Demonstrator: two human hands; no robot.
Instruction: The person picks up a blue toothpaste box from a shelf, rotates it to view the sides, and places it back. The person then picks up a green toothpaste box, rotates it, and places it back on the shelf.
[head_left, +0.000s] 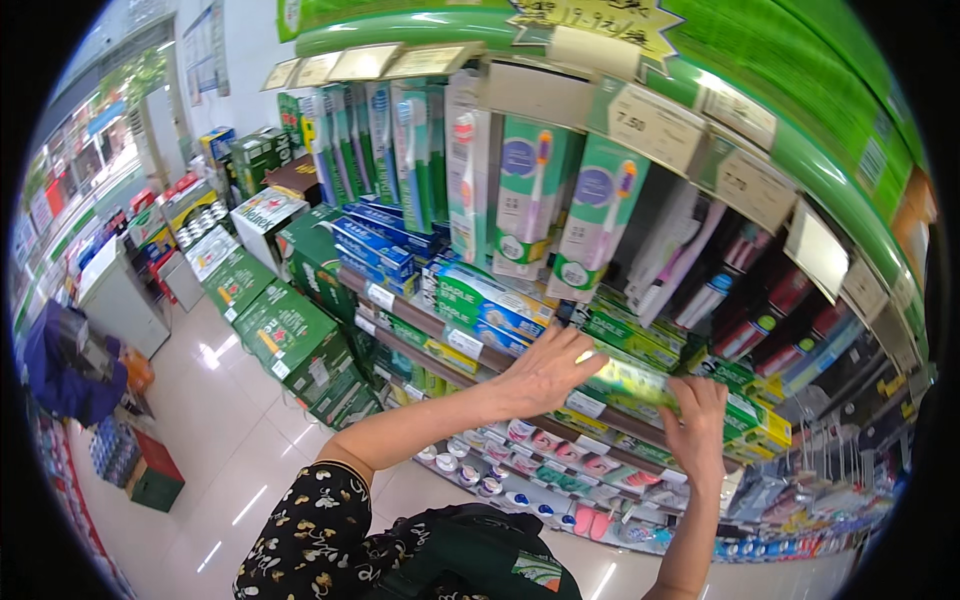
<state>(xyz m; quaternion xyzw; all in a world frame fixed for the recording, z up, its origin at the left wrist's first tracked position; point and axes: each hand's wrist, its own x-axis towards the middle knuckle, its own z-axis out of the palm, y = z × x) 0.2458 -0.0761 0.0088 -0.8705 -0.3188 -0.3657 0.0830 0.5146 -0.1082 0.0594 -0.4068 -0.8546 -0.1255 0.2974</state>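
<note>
Both of my hands are at a shelf of toothpaste, one at each end of a green and yellow toothpaste box (626, 379). My left hand (551, 367) has its fingers on the box's left end. At the right end, my right hand (697, 409) grips with fingers bent over it. The box looks slightly blurred. Left of my left hand lie stacked Darlie toothpaste boxes (484, 300) in green, white and blue. More green Darlie boxes (750, 420) sit just right of my right hand. Packaged toothbrushes (600, 217) hang above the row.
Price tags (652, 124) line the green rail above. Blue toothpaste boxes (371, 247) fill the shelf's left part. Green beer cartons (289, 322) stand on the tiled floor (247, 450) to the left. Lower shelves hold bottles (491, 486) and pink slippers (592, 523).
</note>
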